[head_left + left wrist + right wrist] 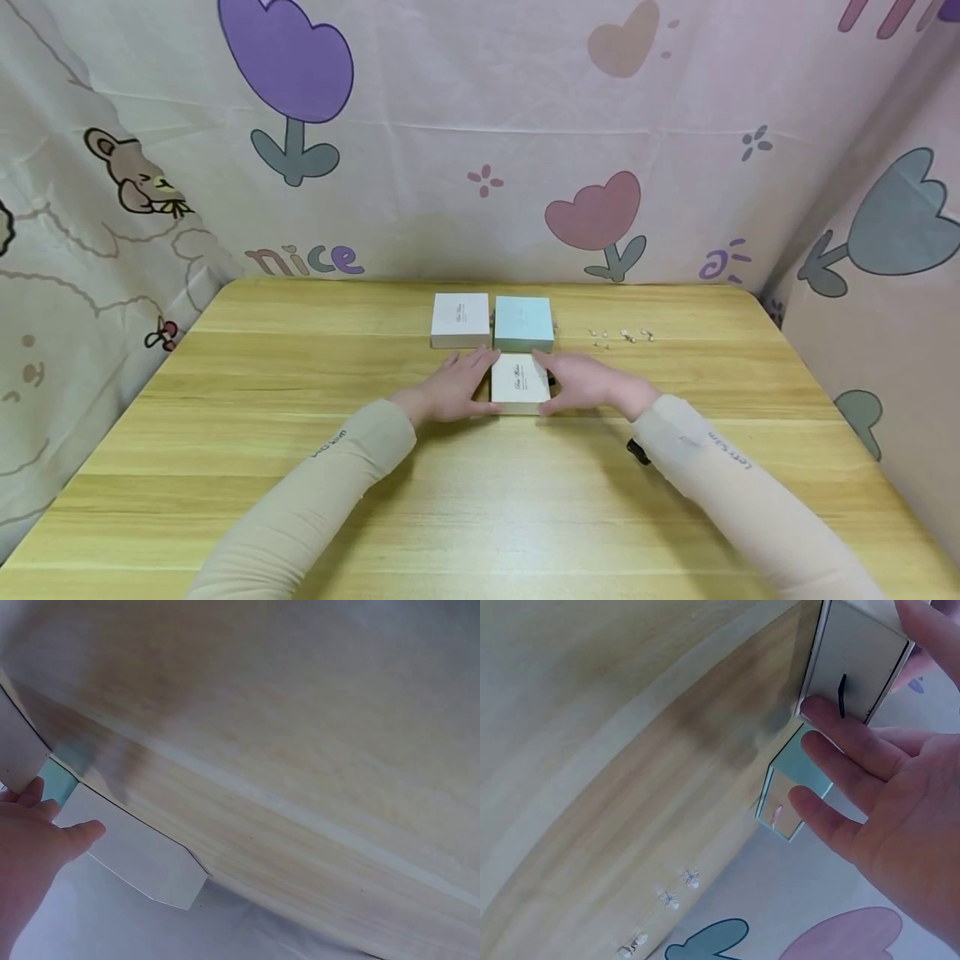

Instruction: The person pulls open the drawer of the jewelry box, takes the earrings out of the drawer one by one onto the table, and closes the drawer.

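Observation:
A cream-white box (520,379) with dark script on its lid lies flat on the table, a black pull tab (842,696) on its right side. From the left, my left hand (456,389) holds it, thumb at the front corner and fingers near the back corner. My right hand (588,384) grips the opposite side likewise, thumb and index finger at the two right corners. Other fingers of that hand are spread in the right wrist view. Right behind stands a light teal box (523,321), and a white box (461,318) is to its left.
Several small earrings (628,335) lie on the table right of the teal box. The wooden table (262,400) meets a printed curtain (450,125) at the back and sides. A pale pull tab (777,816) shows on the teal box's side.

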Motion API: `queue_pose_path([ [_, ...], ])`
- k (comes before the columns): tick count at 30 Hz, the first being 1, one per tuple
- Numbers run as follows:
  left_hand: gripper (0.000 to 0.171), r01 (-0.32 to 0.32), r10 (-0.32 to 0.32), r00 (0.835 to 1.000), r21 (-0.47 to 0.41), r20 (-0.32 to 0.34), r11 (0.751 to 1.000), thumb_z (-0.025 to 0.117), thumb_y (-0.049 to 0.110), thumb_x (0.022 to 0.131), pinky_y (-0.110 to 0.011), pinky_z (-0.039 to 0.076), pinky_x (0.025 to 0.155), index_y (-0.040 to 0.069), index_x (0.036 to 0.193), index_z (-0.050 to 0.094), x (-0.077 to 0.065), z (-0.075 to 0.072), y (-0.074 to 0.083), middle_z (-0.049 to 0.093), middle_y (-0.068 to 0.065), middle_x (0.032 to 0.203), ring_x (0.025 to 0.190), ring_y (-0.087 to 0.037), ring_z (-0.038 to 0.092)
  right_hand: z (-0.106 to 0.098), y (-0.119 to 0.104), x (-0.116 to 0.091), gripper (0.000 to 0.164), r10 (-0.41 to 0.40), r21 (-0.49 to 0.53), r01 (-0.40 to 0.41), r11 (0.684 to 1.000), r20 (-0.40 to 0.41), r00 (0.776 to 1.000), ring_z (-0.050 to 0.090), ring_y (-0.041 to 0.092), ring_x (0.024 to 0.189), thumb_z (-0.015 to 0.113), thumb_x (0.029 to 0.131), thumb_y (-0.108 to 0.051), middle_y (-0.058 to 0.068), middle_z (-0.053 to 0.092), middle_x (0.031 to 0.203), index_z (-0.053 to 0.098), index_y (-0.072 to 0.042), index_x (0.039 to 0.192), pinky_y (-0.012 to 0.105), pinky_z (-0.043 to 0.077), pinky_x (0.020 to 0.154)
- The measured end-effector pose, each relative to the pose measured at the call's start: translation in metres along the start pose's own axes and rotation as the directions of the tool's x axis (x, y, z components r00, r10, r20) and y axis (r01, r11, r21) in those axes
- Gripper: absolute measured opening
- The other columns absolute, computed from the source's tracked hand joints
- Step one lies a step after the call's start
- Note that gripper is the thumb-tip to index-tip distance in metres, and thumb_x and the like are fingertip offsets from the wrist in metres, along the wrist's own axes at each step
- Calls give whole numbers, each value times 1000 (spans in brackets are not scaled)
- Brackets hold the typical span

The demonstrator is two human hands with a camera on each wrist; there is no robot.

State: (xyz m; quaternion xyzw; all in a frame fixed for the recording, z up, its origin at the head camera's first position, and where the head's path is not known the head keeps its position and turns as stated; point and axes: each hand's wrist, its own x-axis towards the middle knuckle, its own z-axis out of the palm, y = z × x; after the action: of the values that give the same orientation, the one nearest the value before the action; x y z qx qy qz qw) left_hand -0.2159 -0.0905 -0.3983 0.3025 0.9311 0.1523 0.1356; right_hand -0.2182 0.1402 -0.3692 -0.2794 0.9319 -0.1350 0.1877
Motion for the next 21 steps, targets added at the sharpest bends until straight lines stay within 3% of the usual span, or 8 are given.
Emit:
queue_pose_path([
  [4, 89, 0, 0, 1000, -6, 3, 1000, 58, 53, 87, -52, 11, 116, 8, 150, 14, -2, -1, -3, 18, -10, 157, 146, -25, 13, 2, -1, 4, 94, 4, -6, -4, 1000, 1, 1000, 57, 19, 103, 74, 78, -35, 20, 45, 141, 22, 4, 146, 38, 44, 98],
  [8, 91, 15, -15, 1000, -5, 3, 1000, 57, 54, 87, -51, 12, 116, 9, 151, 12, -6, -1, -9, 17, -9, 157, 146, -24, 12, 3, -5, 9, 93, 0, -4, 0, 1000, 1, 1000, 57, 20, 92, 73, 79, -36, 19, 53, 133, 21, 2, 147, 38, 45, 95],
  [15, 91, 8, -8, 1000, -12, -27, 1000, 56, 53, 87, -54, 13, 114, 8, 151, 10, -8, 2, -20, 16, -11, 157, 146, -27, 12, 1, -12, 16, 92, 12, -30, -12, 999, -3, 1000, 54, 29, 119, 72, 80, -38, 19, 48, 138, 22, 1, 147, 42, 42, 101],
  [21, 91, 13, -12, 1000, 45, -21, 999, 55, 53, 88, -53, 15, 114, 7, 151, 8, -8, 4, -17, 16, -13, 157, 145, -28, 14, 3, -10, 17, 94, 23, -25, -23, 999, -3, 1000, 59, 25, 108, 72, 80, -39, 19, 52, 135, 20, -1, 148, 41, 44, 99],
])
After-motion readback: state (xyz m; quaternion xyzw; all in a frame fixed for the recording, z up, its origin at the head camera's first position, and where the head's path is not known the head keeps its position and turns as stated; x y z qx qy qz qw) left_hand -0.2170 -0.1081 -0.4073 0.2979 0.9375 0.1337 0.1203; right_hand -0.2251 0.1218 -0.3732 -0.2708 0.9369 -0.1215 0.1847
